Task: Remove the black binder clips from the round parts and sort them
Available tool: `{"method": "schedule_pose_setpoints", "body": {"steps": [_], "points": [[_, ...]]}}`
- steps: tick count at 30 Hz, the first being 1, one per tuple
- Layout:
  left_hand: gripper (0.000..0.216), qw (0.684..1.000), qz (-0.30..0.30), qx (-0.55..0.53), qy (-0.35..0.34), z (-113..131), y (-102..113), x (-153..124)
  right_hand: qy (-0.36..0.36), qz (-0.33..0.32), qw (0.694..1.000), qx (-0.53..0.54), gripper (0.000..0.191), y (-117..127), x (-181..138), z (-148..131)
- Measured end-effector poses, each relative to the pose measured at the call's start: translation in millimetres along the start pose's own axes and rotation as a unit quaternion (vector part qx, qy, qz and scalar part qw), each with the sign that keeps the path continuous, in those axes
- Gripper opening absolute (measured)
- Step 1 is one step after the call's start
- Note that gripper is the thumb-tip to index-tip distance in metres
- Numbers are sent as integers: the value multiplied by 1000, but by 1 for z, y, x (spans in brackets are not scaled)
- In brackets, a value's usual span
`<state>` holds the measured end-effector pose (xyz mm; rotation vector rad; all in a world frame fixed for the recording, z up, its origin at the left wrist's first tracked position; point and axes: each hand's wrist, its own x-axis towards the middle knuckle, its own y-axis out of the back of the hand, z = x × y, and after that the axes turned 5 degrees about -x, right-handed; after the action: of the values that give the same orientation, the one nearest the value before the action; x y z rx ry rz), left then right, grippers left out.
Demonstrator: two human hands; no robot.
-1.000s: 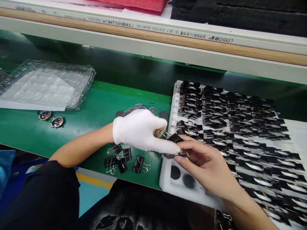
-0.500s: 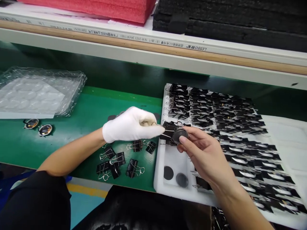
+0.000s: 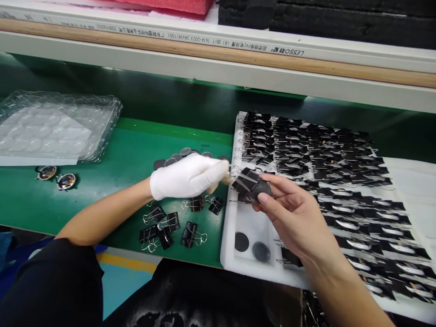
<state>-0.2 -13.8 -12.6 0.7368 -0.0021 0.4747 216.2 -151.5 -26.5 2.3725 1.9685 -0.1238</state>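
My left hand (image 3: 189, 176), in a white glove, has its fingers closed at the wire handles of a black binder clip (image 3: 245, 180). My bare right hand (image 3: 293, 206) pinches a dark round disc (image 3: 260, 190) between thumb and fingers, and the clip's jaw end meets the disc. What lies behind the disc is hidden by my fingers. Below both hands is the left edge of a white foam tray (image 3: 227, 231). Two more dark discs, one matte (image 3: 241, 242) and one glossier (image 3: 261, 252), lie in the tray's near left corner.
Rows of binder clips (image 3: 289, 136) fill much of the tray. Loose binder clips (image 3: 168, 221) and several dark discs (image 3: 172, 160) lie on the green table (image 3: 112, 200). Further left are two round amber-centred pieces (image 3: 66, 181) and a clear plastic tray (image 3: 109, 118). A shelf (image 3: 204, 68) overhangs the back.
The clip has tilted at the disc, and my gloved fingers have closed up more at its handle ends. The right hand keeps its pinch. The camera view has shifted slightly.
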Motion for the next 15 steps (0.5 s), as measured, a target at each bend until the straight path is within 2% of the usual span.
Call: {"method": "schedule_pose_setpoints", "body": {"steps": [2, 5, 6, 8, 9, 11, 13, 14, 15], "points": [[60, 991, -11, 134, 2, -5, -13, -1, -25, -4, 996, 83, 43, -2, 0, -3], [51, 934, -50, 354, -25, -14, -33, -2, -45, 4, 991, 129, 35, -1, 1, -2], [46, 920, -64, 384, -47, -15, -37, -2, -46, 11, 990, 131, 30, 0, 1, -1], [39, 918, -59, 384, -77, -15, -37, -2, -46, 16, 990, 132, 27, 2, 1, 3], [39, 928, -29, 363, -79, -13, -35, -1, -44, 15, 990, 131, 29, 3, 1, 4], [44, 947, 80, 303, -70, -5, -29, 0, -41, 1, 993, 112, 36, 4, 0, 7], [49, 947, 201, 241, -65, 6, -26, 1, -36, -17, 997, 65, 41, 3, -2, 9], [50, 943, 244, 216, -67, 11, -25, 0, -32, -23, 999, 38, 40, 2, -3, 10], [49, 943, 261, 194, -75, 14, -25, 0, -28, -30, 999, 12, 38, 1, -4, 11]]}}
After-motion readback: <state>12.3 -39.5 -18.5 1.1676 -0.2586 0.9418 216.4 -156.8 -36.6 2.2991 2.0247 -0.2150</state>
